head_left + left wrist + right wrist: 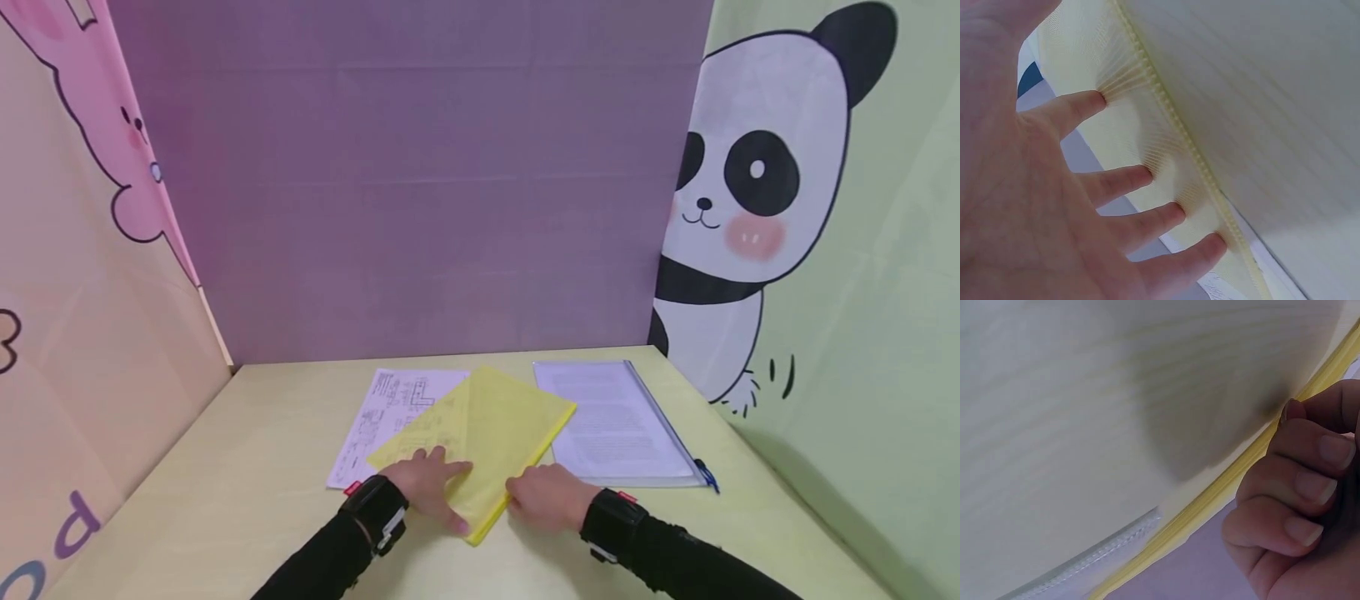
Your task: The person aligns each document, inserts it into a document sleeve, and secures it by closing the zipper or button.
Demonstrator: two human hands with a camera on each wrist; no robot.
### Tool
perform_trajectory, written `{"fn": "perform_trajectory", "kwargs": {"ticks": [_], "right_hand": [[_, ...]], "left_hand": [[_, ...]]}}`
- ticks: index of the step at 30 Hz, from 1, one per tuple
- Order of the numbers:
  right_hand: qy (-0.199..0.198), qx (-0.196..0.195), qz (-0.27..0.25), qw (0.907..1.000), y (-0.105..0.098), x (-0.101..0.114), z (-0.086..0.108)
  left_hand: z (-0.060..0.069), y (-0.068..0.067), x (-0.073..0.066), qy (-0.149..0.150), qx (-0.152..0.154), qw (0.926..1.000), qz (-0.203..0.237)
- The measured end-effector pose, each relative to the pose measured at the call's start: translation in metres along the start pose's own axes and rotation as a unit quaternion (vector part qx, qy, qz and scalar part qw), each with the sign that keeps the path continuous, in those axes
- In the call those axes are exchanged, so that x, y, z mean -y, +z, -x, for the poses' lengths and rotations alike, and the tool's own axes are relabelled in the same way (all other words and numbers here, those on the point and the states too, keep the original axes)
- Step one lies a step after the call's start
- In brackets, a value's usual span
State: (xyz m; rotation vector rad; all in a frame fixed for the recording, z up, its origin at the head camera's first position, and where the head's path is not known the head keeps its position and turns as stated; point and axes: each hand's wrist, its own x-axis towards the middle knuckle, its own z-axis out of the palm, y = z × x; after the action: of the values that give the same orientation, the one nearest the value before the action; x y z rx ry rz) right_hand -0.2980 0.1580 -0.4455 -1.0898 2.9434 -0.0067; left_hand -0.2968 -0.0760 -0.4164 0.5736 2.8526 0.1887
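A yellow mesh zip pouch [510,425] lies at an angle near the middle of the table. The left hand [427,487] rests on its near left part, and in the left wrist view the spread fingers of that hand [1054,181] press into the mesh [1129,140] beside the zip seam. At the pouch's near right edge is the right hand [547,497]. In the right wrist view this hand [1304,500] has curled fingers, with thumb and forefinger pinching the yellow edge [1210,494]; the zip pull itself cannot be made out.
A white sheet with printed drawings [367,417] lies partly under the pouch on the left. To the right, a clear pouch with printed pages [611,425] has a blue cord [707,476] at its near right corner. A purple panel [435,183] stands behind the table [262,442].
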Motion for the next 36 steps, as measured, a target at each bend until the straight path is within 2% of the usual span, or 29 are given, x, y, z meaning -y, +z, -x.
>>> {"fn": "perform_trajectory", "kwargs": {"ticks": [10,20,27,31,36], "right_hand": [[0.016,0.015,0.0,0.9998,0.004,-0.01,0.0],[0.029,0.03,-0.018,0.999,0.003,-0.014,-0.001],[0.008,0.01,-0.013,0.9998,0.003,-0.016,-0.002],[0.029,0.015,-0.014,0.9994,0.001,-0.02,0.0],[0.034,0.004,-0.011,0.9994,0.002,-0.024,0.003]], "left_hand": [[-0.005,0.002,0.008,0.001,0.026,0.9995,0.016],[-0.007,0.001,0.006,0.002,0.032,0.9993,0.018],[-0.004,-0.001,0.007,0.003,0.03,0.9995,0.012],[-0.002,-0.001,0.008,0.011,0.026,0.9996,0.005],[-0.001,0.0,0.009,0.014,0.026,0.9996,-0.006]]}}
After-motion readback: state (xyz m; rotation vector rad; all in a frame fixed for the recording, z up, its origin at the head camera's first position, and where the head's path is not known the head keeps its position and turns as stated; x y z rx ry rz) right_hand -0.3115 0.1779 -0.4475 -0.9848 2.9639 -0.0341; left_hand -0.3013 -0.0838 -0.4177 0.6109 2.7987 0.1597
